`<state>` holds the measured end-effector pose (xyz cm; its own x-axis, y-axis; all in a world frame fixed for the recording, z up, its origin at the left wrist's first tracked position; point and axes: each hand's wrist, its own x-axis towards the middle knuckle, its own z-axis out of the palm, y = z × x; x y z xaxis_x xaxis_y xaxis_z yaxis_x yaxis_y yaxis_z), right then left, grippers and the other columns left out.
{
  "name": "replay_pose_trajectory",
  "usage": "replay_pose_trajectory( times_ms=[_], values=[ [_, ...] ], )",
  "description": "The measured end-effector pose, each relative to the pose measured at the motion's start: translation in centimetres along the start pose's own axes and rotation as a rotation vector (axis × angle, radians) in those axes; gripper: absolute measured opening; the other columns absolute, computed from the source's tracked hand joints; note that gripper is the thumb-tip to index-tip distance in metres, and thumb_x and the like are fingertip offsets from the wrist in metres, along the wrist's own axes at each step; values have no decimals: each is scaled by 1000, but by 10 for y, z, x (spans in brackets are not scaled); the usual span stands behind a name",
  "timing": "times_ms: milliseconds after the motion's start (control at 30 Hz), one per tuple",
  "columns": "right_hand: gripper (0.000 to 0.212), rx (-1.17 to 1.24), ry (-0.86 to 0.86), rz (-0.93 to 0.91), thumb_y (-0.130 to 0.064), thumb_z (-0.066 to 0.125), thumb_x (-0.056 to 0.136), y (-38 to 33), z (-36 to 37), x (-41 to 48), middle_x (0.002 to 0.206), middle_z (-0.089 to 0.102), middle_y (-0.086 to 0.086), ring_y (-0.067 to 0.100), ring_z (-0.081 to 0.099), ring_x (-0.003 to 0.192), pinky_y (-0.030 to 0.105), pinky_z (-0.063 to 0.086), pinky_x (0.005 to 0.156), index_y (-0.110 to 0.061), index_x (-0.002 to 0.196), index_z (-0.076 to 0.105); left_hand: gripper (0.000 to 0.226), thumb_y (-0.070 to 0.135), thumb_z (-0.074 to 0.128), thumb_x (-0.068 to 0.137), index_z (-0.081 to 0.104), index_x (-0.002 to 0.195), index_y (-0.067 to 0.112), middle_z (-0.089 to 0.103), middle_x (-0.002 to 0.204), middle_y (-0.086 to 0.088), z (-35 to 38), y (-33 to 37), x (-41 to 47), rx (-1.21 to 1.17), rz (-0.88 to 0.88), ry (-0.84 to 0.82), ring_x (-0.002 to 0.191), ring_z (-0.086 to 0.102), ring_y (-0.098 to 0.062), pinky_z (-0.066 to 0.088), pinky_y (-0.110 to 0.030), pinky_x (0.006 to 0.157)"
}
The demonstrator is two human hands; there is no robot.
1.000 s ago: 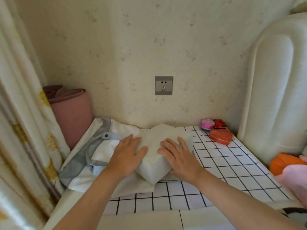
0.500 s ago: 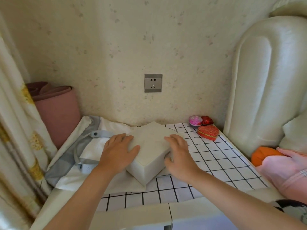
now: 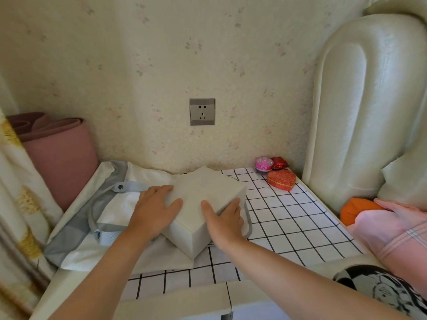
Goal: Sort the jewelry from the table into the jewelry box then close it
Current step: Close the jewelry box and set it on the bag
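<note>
A closed white jewelry box stands corner-on in the middle of the table, half on the checked cloth and half on a white and grey bag. My left hand cups the box's left corner, its thumb lying on the lid. My right hand holds the right side: the thumb is on top and the fingers curl over the lid's right edge. I see no loose jewelry on the table.
A red heart-shaped tin, a pink round case and a small red case sit at the back right by the wall. A pink rolled mat stands at the left, a padded headboard at the right, with orange and pink fabric beside it.
Both hands slid from lying flat on the lid out to the box's sides. The right fingers now wrap the lid's right edge. The view has shifted to the right.
</note>
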<state>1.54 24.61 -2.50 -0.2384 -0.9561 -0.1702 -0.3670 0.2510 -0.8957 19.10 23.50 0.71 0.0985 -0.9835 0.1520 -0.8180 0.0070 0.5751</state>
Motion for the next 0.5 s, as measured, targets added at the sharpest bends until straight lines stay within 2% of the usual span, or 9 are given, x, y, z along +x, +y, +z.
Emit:
replay_pose_trajectory(
  times_ms=[100, 167, 233, 267, 333, 367, 500],
  values=[
    [109, 101, 19, 29, -64, 58, 82, -3, 0, 11, 166, 12, 1, 31, 24, 147, 47, 25, 117, -21, 159, -6, 54, 58, 56, 87, 48, 136, 36, 47, 138, 4, -1, 0, -2, -31, -5, 13, 132, 36, -18, 37, -37, 106],
    [109, 252, 8, 38, -63, 65, 67, -8, -3, 19, 161, 28, -3, 28, 42, 137, 48, 37, 111, -33, 157, 10, 53, 59, 58, 85, 51, 132, 37, 49, 134, 4, 0, 2, -5, -56, -8, 25, 130, 38, -18, 38, -36, 105],
    [97, 381, -9, 10, -58, 72, 54, -9, -9, 28, 141, 54, -5, 22, 60, 118, 49, 50, 100, -41, 141, 34, 50, 59, 60, 85, 52, 130, 38, 49, 132, 5, 1, 4, -10, -89, -15, 36, 128, 38, -17, 39, -35, 104],
    [83, 433, -18, -15, -51, 75, 53, -11, -16, 31, 126, 64, -5, 21, 65, 108, 49, 54, 94, -40, 130, 46, 49, 59, 60, 84, 53, 129, 39, 49, 131, 6, 2, 6, -12, -114, -14, 38, 126, 40, -16, 40, -35, 104],
    [56, 505, -57, -65, -34, 78, 59, -18, -32, 37, 107, 72, -4, 21, 71, 96, 49, 57, 89, -34, 111, 59, 47, 60, 61, 83, 54, 125, 41, 49, 128, 8, 3, 10, -16, -173, -3, 47, 122, 44, -15, 43, -37, 102],
    [48, 528, -90, -91, -26, 78, 65, -20, -41, 40, 105, 74, -3, 22, 72, 96, 49, 57, 90, -31, 110, 62, 45, 59, 62, 83, 54, 124, 42, 48, 127, 9, 4, 14, -18, -198, 10, 51, 121, 44, -14, 43, -37, 102],
    [41, 532, -219, -153, -12, 75, 80, -16, -81, 57, 108, 75, 2, 26, 73, 98, 51, 56, 92, -26, 117, 66, 40, 51, 65, 86, 50, 122, 45, 46, 123, 12, 19, 32, -26, -278, 32, 35, 118, 43, -9, 43, -32, 101]
  ],
)
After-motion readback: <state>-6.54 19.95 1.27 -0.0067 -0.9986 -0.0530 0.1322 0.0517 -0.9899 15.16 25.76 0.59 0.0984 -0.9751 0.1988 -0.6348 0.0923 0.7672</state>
